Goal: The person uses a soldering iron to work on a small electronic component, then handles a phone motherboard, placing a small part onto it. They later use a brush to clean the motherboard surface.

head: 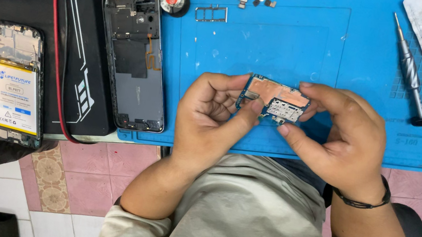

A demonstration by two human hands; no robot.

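Currently, the blue repair mat (313,44) is lying beyond both hands, and the emptied phone frame (134,61), already stripped, is resting left of them. The left hand (211,116) and right hand (341,136) are pinching the removed circuit board (277,102) between them; reassembly is not yet showing.

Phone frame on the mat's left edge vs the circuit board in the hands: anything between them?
Head view: only bare blue mat lies between the phone frame and the circuit board, plus the left hand gripping the board's near end.
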